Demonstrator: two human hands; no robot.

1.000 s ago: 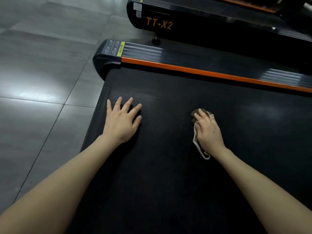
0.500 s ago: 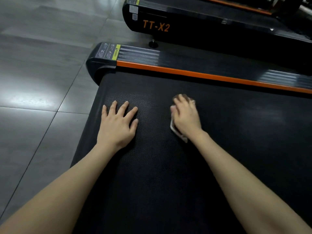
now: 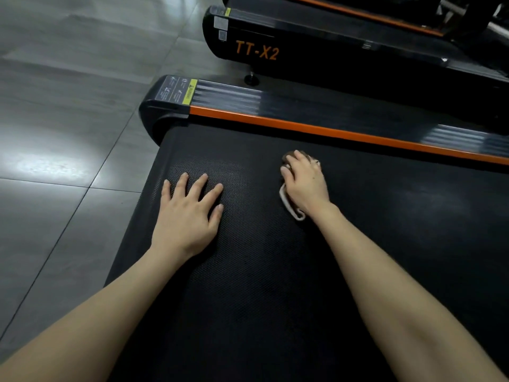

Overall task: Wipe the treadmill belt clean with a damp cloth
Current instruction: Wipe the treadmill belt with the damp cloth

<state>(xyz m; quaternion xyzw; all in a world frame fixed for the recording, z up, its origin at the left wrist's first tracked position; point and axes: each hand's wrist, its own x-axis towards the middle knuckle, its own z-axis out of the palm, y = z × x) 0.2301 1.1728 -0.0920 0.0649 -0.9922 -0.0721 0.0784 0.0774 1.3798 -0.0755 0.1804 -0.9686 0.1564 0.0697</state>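
Near the belt's end-cap corner, head view: right hand (image 3: pixel 305 183) has its fingers curled over a bunched cloth (image 3: pixel 287 202), pressing it onto the treadmill belt (image 3: pixel 275 285) just short of the orange side rail (image 3: pixel 330 132); a pale cloth edge trails out by the wrist. Left hand (image 3: pixel 187 216) lies flat on the belt, fingers spread and released, bracing, just left of the cloth. Progress: wipe looks mid-pass. Belt reads evenly dark with no damp streaks visible, so I can't tell what's already covered; my guess is that most of the stretch to the right and the near side is left. In the way: only the planted left hand, which covers a patch of belt. Second treadmill marked TT-X2 (image 3: pixel 257 51) and the grey tiled floor (image 3: pixel 55 133) sit well apart.
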